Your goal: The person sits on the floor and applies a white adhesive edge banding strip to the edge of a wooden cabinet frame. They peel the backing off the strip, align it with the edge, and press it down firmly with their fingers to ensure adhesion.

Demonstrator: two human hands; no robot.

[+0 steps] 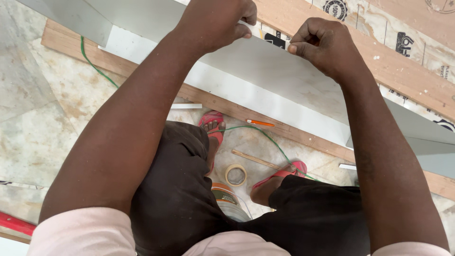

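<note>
Largest first: white laminated panel (265, 71) lies across the wooden boards (393, 66), long edge facing the person. Both hands work that top edge, close together but not touching.

Left hand (213, 23): fingers curled shut over the panel edge, thumb and forefinger pinching what looks like thin edge strip; too small to confirm. Right hand (322, 45): fisted, thumb and forefinger pressed together on the same edge, just right of the left grip.

My read on doing it well: keep the pinch points near each other so the strip stays flat between them, press squarely down on the edge, not at an angle, and keep the wrists clear of the panel face.

Below the grips, on the floor between the feet: green cord (265, 135), tape roll (235, 175), orange pencil (260, 123), thin wood stick (256, 160). None in reach without letting go.
</note>
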